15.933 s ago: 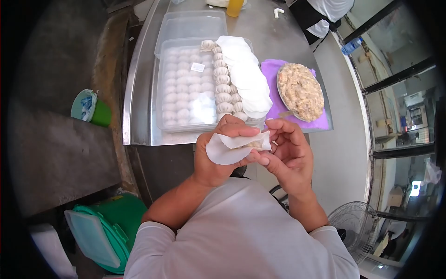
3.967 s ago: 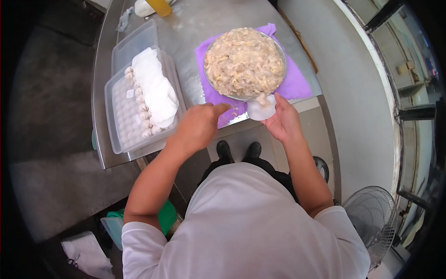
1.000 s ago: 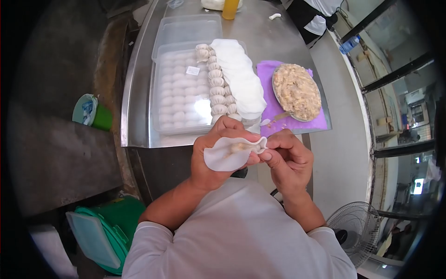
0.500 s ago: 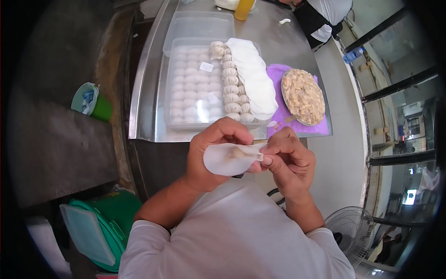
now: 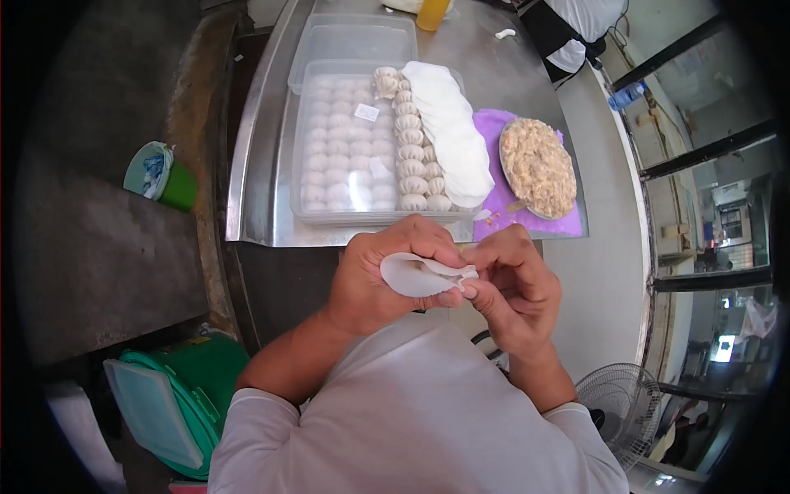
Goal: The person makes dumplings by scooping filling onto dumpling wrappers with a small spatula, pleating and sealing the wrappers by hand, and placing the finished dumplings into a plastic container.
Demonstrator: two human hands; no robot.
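A round white wrapper (image 5: 411, 277), partly folded around a little filling, is held between both hands in front of my chest. My left hand (image 5: 374, 276) curls around its left side. The fingertips of my right hand (image 5: 514, 284) pinch the gathered right edge. Beyond the hands, a clear plastic box (image 5: 300, 177) shows rows of dumplings through its cover. Pleated dumplings (image 5: 411, 169) line its right part, beside a stack of overlapping white wrappers (image 5: 448, 132). To the right, a heaped plate of filling (image 5: 539, 169) rests on a purple cloth (image 5: 487, 123).
The steel table (image 5: 267, 185) ends just past my hands. At its far edge stand a yellow container (image 5: 432, 14) and a person in an apron (image 5: 547, 37). A green bin (image 5: 179, 188) is left, a green tub (image 5: 202, 370) lower left, a fan (image 5: 625, 407) lower right.
Seconds ago my hands were apart, with a wrapper in my right hand at the filling plate. Now both hold a wrapper together, and since the last frame it has folded narrower.
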